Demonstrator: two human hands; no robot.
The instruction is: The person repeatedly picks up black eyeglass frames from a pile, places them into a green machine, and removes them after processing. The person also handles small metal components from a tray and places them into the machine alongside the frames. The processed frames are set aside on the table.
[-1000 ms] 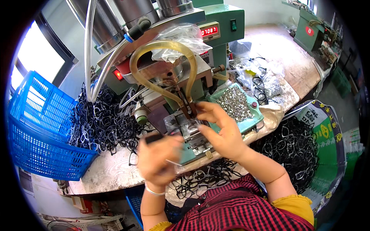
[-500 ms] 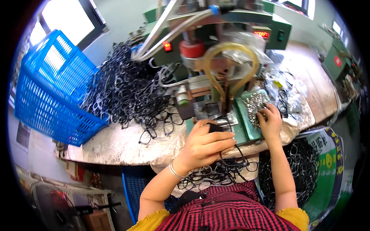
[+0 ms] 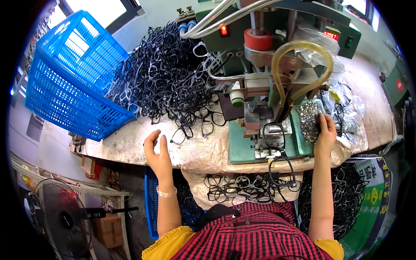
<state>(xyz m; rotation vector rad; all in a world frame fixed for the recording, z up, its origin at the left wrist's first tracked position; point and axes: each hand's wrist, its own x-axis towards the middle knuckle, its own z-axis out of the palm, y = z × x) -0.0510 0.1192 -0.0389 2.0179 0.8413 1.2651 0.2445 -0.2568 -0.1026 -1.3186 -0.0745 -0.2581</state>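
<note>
I have 1 black frame (image 3: 274, 135) sitting in the press fixture (image 3: 260, 130). My left hand (image 3: 158, 152) hovers open-fingered, empty, near the unworked frame pile (image 3: 164, 82); my right hand (image 3: 326, 130) rests fingers-down in the tray of small metal parts (image 3: 308, 116), grip unclear. Most frames seem left.

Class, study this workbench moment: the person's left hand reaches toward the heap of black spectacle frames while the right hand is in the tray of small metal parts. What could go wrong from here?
1. The tangled heap of black plastic spectacle frames may snag, so the open left hand could drag several off the table edge.
2. The right hand, in the tray of small silvery metal parts, sits close to the green press machine; fingers might get pinched.
</note>
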